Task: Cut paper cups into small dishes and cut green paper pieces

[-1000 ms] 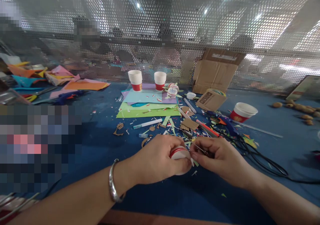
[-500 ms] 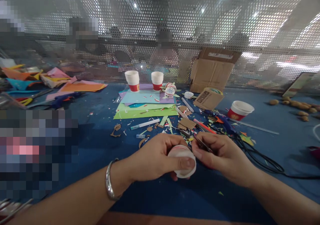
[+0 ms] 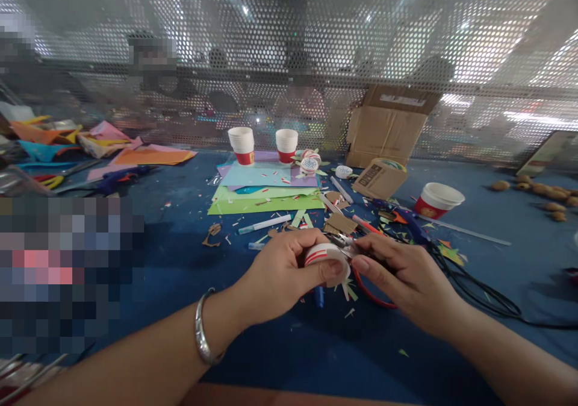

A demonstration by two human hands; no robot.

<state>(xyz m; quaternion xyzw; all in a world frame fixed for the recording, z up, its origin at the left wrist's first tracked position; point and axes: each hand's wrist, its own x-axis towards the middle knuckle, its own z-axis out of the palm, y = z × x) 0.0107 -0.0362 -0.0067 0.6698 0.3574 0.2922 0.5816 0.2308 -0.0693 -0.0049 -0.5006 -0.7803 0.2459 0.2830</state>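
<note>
Paper cup piece (image 3: 330, 252), white with red stripes, sits just below and right of frame centre, at the right end of the left hand (image 3: 289, 268). Left hand is clamped on it: thumb laid across the near face, fingers around the far side, where their tips are mostly hidden. Right hand (image 3: 409, 273), right of centre, is closed around scissors (image 3: 349, 252); the exact finger placement on the handles cannot be told. Scissor metal meets the piece's upper right edge, while a red handle loop hangs below the right fingers. Silver bracelet (image 3: 206, 329) noted on the left wrist, lower left of centre. Blue object (image 3: 319, 296), partly hidden, shows directly beneath the piece. Paper scraps (image 3: 351, 291) lie beside and below it on the blue table (image 3: 180, 315). Corrugated cardboard (image 3: 342, 223) lies beyond the hands, near centre, with a white marker (image 3: 265, 224) to its left and a blue glue gun (image 3: 418, 226) to its right. Red-and-white cup (image 3: 440, 198) stands upright at centre right, apart from both hands.
</note>
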